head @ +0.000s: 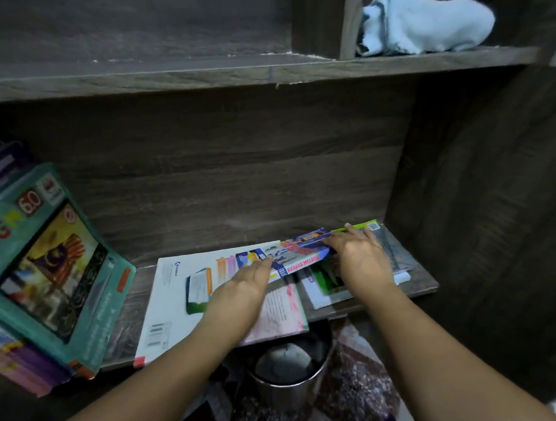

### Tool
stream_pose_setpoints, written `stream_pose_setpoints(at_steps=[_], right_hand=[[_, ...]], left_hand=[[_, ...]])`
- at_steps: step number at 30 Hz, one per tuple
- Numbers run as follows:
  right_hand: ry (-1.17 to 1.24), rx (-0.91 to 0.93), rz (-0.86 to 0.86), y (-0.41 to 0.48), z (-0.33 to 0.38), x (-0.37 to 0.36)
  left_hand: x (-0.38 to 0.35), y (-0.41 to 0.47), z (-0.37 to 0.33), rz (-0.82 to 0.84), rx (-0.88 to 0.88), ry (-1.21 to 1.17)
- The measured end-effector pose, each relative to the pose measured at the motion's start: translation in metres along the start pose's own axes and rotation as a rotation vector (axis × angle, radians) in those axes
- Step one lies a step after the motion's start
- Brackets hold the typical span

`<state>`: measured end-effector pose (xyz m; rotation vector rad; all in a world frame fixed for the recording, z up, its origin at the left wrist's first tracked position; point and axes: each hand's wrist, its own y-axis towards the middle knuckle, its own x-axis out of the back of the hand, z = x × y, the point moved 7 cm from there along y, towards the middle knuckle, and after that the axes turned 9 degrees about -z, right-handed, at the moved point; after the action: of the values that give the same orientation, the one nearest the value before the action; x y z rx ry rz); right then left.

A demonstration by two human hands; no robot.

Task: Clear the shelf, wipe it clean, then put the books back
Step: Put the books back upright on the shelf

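Note:
Several books lie flat on the dark wooden lower shelf [132, 294]. A blue book [300, 256] marked "Bahasa Melayu" sits tilted on top of them, its spine toward me. My left hand [242, 290] rests with straight fingers on its left end, over a large white book [171, 301] and a pink one [281, 311]. My right hand [359, 257] lies fingers spread on the blue book's right end, above a green-covered book [329, 280]. A light blue cloth [421, 24] lies bunched on the upper shelf [196, 73], in the right compartment.
A teal book [45, 257] leans on a stack of purple and pink books [22, 362] at the shelf's left end. A metal bin [290, 372] stands on the patterned rug [356, 397] below the shelf edge. A dark side panel [484, 197] closes the right.

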<state>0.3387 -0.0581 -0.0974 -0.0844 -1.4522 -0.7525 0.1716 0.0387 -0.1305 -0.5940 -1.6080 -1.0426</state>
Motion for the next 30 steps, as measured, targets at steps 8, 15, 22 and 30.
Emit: stream_pose_setpoints(at_steps=[8, 15, 22, 30], right_hand=[[-0.071, -0.312, -0.039, -0.014, -0.062, -0.004], [-0.033, -0.356, 0.174, -0.022, -0.063, -0.019], [-0.083, -0.323, 0.240, -0.021, -0.057, -0.025], [-0.024, -0.002, 0.312, -0.012, 0.013, -0.029]], left_hand=[[-0.023, 0.045, -0.060, 0.073, -0.116, -0.077], [-0.054, 0.054, -0.093, 0.121, -0.127, -0.204], [-0.056, 0.053, -0.086, 0.167, -0.118, -0.294], [-0.013, 0.011, -0.006, 0.075, 0.000, -0.243]])
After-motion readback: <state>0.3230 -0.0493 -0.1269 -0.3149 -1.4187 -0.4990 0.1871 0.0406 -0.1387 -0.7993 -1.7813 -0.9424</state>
